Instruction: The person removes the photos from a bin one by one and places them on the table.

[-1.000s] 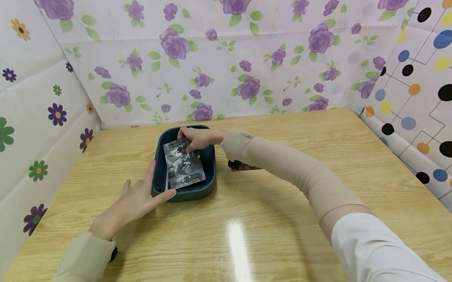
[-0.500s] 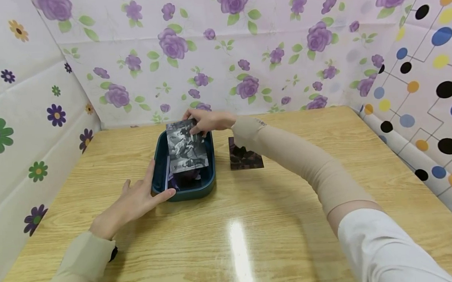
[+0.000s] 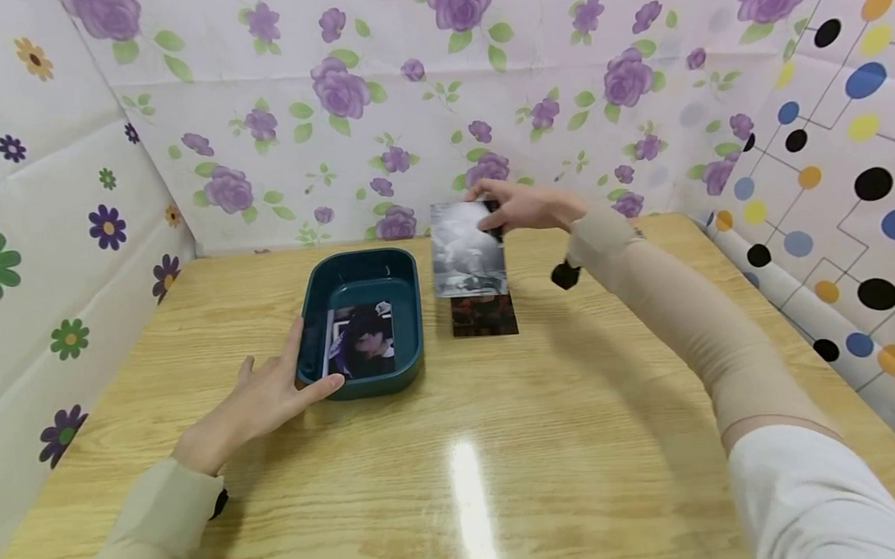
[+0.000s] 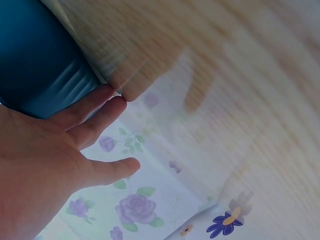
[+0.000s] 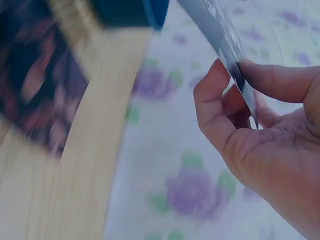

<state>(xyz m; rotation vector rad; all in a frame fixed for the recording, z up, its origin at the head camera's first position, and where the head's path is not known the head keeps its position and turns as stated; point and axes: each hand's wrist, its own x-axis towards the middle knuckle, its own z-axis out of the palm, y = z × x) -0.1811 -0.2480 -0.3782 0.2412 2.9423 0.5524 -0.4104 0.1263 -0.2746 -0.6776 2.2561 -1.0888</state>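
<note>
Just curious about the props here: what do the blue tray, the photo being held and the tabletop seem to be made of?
Tray: probably plastic, smooth teal walls with rounded corners and a soft sheen. Photo: seemingly thin glossy card, staying flat though the right hand pinches only one edge. Tabletop: wood-grain, likely laminate, with a mirror-like glare.

Your right hand (image 3: 522,205) pinches a grey photo (image 3: 467,248) by its top edge, holding it in the air above a dark photo (image 3: 483,314) that lies flat on the wooden table (image 3: 570,407). Your left hand (image 3: 262,397) rests on the table, fingers straight, thumb and forefinger touching the near left corner of the teal tray (image 3: 412,314). Inside the tray lies another photo (image 3: 361,340), face up. Flowered panels (image 3: 339,135) wall the table behind and left; a dotted one stands right.
</note>
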